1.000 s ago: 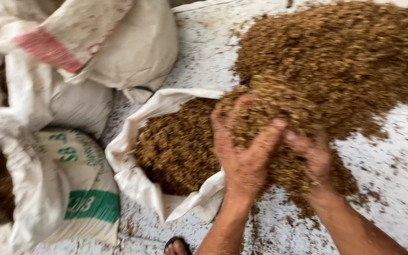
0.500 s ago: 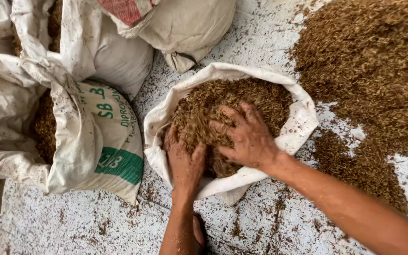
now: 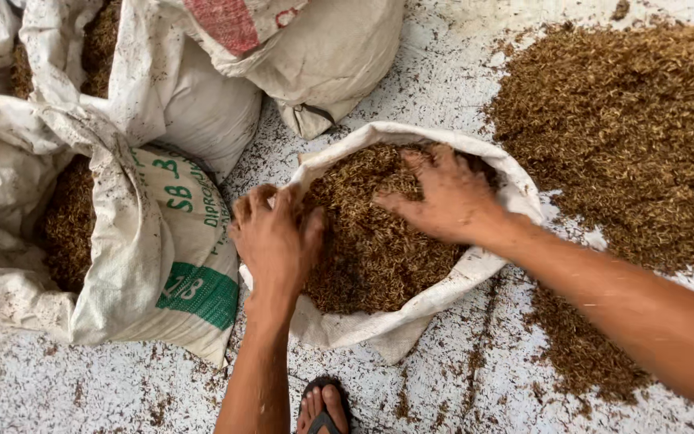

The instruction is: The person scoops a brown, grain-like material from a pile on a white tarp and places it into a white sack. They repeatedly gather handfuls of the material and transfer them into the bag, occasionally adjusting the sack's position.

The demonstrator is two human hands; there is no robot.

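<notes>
A white woven sack (image 3: 411, 313) stands open on the speckled floor, filled with brown unhusked grain (image 3: 371, 249). My left hand (image 3: 276, 241) rests on the sack's left rim, its fingers curled over the cloth edge. My right hand (image 3: 447, 197) lies flat on the grain near the sack's far right side, fingers spread and pressing down. A large loose heap of the same brown grain (image 3: 636, 137) covers the floor to the right of the sack.
Another white sack with green print (image 3: 178, 241) leans at the left, open and showing grain. More sacks (image 3: 315, 56) lie behind, one with a red patch. My sandalled foot (image 3: 323, 406) shows at the bottom edge. Scattered grain dots the floor.
Both hands first pushed grain from the heap into the sack. My left hand has since shifted to the sack's left rim, and my right hand moved toward the far side of the grain.
</notes>
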